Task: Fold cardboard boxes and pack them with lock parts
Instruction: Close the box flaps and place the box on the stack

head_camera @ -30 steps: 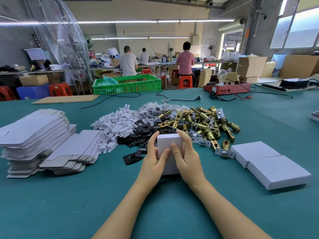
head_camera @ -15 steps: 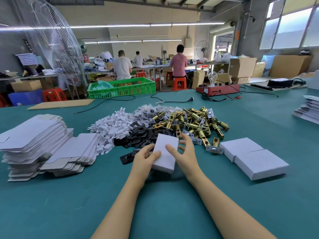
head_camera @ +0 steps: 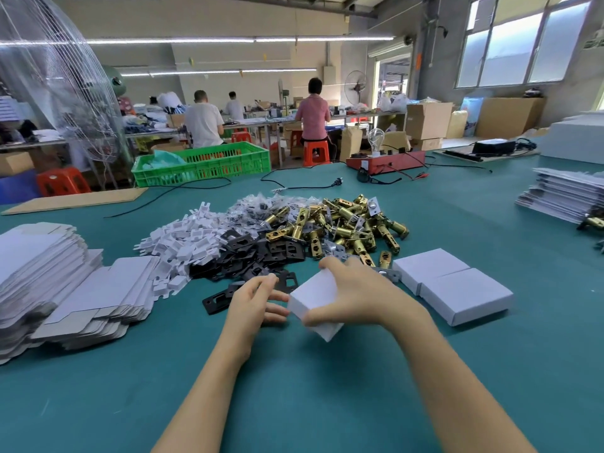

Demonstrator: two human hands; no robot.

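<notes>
head view: right hand (head_camera: 356,294) grips tilted white box (head_camera: 315,297), corner down; left hand (head_camera: 253,300) open beside it

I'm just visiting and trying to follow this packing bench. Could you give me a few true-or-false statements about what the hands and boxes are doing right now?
1. The right hand grips the small white box. True.
2. The left hand is picking up a brass latch. False: it holds nothing, its fingers loose beside the box.
3. Two closed white boxes lie to the right of the hands. True.
4. The flat box blanks are stacked inside the green crate. False: they lie on the table at left.
5. The brass latches sit in a loose pile. True.
</notes>
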